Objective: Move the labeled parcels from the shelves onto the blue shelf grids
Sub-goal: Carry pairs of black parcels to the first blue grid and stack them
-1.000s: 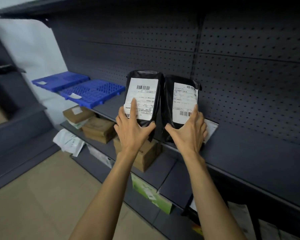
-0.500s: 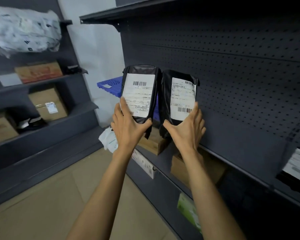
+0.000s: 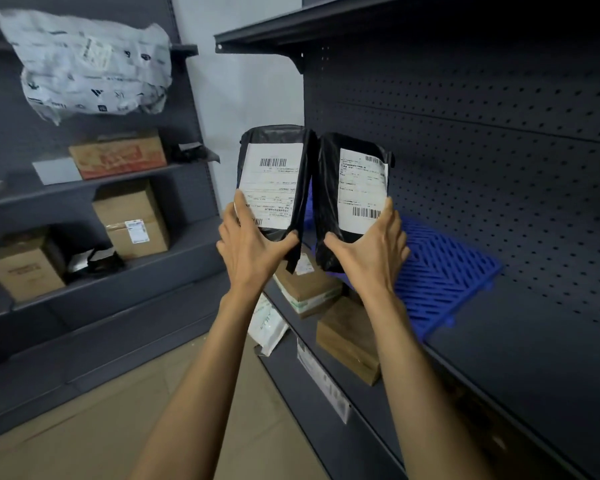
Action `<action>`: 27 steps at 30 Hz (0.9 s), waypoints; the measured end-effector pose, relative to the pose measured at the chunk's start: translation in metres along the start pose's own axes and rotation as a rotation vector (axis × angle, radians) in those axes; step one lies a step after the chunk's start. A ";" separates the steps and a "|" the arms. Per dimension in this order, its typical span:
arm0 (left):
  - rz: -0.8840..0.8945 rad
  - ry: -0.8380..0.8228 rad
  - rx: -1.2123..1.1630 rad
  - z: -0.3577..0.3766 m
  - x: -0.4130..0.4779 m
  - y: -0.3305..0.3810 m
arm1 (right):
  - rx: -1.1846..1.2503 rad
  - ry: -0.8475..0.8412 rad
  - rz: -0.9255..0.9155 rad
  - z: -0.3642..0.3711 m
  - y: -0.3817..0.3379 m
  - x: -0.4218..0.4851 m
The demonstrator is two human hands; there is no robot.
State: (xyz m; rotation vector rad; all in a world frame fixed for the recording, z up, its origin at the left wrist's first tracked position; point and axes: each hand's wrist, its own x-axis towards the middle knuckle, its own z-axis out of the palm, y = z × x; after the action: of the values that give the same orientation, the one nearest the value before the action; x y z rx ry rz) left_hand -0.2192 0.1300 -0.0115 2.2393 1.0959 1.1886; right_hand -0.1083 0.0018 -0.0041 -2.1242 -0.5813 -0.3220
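Carrying 2 black labeled parcels, 1 per hand, upright and side by side in the air in front of the dark right-hand unit. Gripping the left parcel (image 3: 274,181) low down with the left hand (image 3: 253,251): thumb hooked under the bottom edge, fingers curled up the outer side onto the white label. Gripping the right parcel (image 3: 357,188) the same way, mirrored, with the right hand (image 3: 371,258). Touching or very nearly touching along the inner edges (hard to tell which). Long axes vertical, labels turned toward the camera.

Not yet on the target. Aiming, by the look of it, for the blue shelf grid (image 3: 444,271), laid flat on the shelf (image 3: 534,375) with its far edge against the pegboard back (image 3: 499,150), just beyond and to the right of the right hand and partly hidden behind both parcels.

Probably mid-carry, with placement next. Nearer to the bare part of the grid with the right hand, so likely setting that parcel down first: forward and slightly right, long axis tipped from vertical to flat or leaned on the back. Farther to go with the left parcel, toward the grid's hidden left end.

Lower down, near that unit's front edge: 2 cardboard boxes (image 3: 309,289) and a white bag (image 3: 267,327). On the separate unit at left: more boxes, plus a large white poly bag (image 3: 90,67) up top.
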 end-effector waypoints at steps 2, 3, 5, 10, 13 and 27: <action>-0.014 -0.009 0.001 0.020 0.040 -0.007 | 0.003 -0.007 0.010 0.026 -0.007 0.036; -0.013 -0.014 0.000 0.030 0.058 -0.009 | 0.002 -0.007 0.010 0.038 -0.009 0.052; -0.002 -0.022 0.008 0.048 0.092 -0.016 | -0.001 -0.012 0.007 0.061 -0.012 0.083; 0.023 -0.074 0.055 0.085 0.171 -0.040 | -0.019 -0.048 0.042 0.112 -0.020 0.147; 0.045 -0.108 0.045 0.107 0.217 -0.052 | -0.031 -0.033 0.066 0.142 -0.028 0.180; 0.220 -0.483 0.115 0.222 0.384 -0.114 | -0.278 -0.041 0.394 0.276 -0.043 0.260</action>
State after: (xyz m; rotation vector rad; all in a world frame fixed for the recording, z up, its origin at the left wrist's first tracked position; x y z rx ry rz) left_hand 0.0407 0.5073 -0.0085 2.5974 0.7555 0.6072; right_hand 0.0965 0.3234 -0.0206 -2.4571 -0.1344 -0.1430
